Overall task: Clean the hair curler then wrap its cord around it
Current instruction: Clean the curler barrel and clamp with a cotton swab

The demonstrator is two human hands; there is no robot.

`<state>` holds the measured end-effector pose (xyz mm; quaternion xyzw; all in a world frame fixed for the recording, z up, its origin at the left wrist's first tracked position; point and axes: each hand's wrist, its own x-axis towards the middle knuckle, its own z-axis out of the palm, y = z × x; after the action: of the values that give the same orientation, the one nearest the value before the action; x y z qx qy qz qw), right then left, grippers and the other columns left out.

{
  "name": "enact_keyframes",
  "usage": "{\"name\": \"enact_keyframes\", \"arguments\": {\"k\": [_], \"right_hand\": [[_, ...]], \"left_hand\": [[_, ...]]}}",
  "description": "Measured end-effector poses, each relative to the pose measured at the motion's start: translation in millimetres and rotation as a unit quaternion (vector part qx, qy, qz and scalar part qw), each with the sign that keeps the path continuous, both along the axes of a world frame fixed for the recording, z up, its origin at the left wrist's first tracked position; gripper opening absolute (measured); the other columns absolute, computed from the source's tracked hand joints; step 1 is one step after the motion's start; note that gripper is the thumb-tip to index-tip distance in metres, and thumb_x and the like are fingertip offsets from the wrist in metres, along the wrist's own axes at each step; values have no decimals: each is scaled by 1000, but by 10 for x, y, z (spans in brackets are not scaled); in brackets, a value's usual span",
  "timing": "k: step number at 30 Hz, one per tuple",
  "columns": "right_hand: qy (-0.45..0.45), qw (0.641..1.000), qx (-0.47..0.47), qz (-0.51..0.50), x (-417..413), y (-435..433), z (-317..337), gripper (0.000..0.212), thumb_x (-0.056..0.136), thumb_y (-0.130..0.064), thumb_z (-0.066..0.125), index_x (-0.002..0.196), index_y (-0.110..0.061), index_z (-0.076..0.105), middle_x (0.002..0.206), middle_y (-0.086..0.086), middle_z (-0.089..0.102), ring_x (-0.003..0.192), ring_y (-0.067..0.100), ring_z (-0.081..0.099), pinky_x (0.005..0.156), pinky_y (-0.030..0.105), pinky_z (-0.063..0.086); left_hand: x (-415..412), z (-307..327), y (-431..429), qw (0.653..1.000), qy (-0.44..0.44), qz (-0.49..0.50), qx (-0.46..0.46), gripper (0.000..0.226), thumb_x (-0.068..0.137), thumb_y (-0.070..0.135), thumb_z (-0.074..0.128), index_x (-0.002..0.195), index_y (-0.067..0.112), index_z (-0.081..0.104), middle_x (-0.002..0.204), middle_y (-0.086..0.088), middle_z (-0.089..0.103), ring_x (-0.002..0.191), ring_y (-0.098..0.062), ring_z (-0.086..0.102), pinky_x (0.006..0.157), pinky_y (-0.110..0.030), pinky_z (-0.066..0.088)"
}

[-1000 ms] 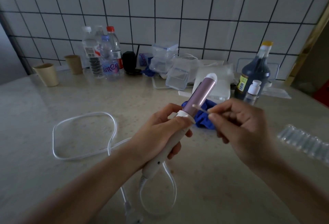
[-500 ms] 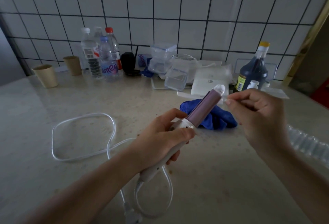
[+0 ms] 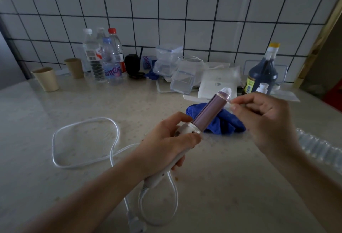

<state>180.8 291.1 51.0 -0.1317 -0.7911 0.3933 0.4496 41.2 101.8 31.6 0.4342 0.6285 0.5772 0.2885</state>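
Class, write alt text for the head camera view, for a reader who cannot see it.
A person's left hand holds a pink-barrelled hair curler by its white handle while the right hand works a thin swab at its tip. Its white cord lies looped on the counter, unwrapped, with a blue cloth behind.

This looks like a home kitchen or utility corner. A white tiled wall (image 3: 166, 10) with dark grout fills the upper frame above a pale speckled stone counter (image 3: 55, 177). Along the back stand water bottles (image 3: 103, 56), paper cups (image 3: 47, 79), plastic food boxes (image 3: 183, 79) and a dark sauce bottle (image 3: 263, 71).
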Motion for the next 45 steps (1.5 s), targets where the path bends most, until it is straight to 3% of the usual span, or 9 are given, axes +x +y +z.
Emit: {"name": "enact_keyframes", "arguments": {"k": [4,8,13,20,25,31,37,40,45], "right_hand": [[-4,1000,-18,11,-7,-37,-26,18,96,-4,72,94,-21,77,63,37,55,48,34,34,51,33,33],[-11,999,-31,43,-44,-84,-111,29,94,0,74,87,-27,77,55,17,62,44,13,40,42,20,32],[-60,992,-59,92,-101,-252,-226,28,92,5,75,81,-20,79,50,21,58,44,15,38,44,22,28],[-1,999,-10,-40,12,20,28,20,94,-2,74,88,-21,78,60,18,67,48,18,46,53,27,37],[-36,998,-33,42,-61,-109,-129,32,92,1,75,82,-29,79,60,14,69,45,28,51,50,29,40],[-71,993,-38,85,-75,-223,-195,29,93,-1,75,85,-28,80,53,14,63,41,11,40,42,23,31],[-2,1000,-7,-11,4,-74,41,37,94,-3,74,90,-39,77,78,24,77,65,45,65,65,31,47],[-23,999,-10,21,-37,-167,-71,46,94,-3,74,93,-50,76,82,2,81,69,28,75,65,36,57],[-55,997,10,56,-61,-287,-183,65,96,-4,74,95,-69,73,68,9,75,47,32,54,52,26,39]], "left_hand": [[-9,-4,-4,1000,10,7,-6,34,77,47,71,109,37,63,87,-33,64,52,-29,57,51,-37,50],[-42,-48,13,999,24,25,-16,34,77,50,71,109,41,63,85,-31,67,53,-30,59,50,-38,53],[-67,-83,38,999,19,47,-6,33,74,50,72,105,42,63,82,-28,67,49,-26,58,47,-34,48],[-61,-66,-4,995,84,41,-24,32,80,50,70,109,47,59,58,-6,64,48,-20,61,46,-32,51],[-66,-58,3,994,87,56,-21,25,79,45,71,101,46,60,55,1,62,45,-18,59,45,-30,49],[-67,-50,9,993,96,59,-23,24,81,44,71,102,45,61,55,1,63,45,-16,59,45,-28,49],[-39,-51,-14,992,115,48,-35,30,85,46,71,111,47,57,56,3,64,46,-12,60,47,-24,50],[-61,-49,-14,992,107,61,-30,24,87,41,71,106,48,59,56,4,64,45,-12,60,46,-25,49],[-91,-24,-13,992,103,72,-20,23,87,40,70,106,46,59,55,4,64,45,-13,59,46,-28,49]]}}
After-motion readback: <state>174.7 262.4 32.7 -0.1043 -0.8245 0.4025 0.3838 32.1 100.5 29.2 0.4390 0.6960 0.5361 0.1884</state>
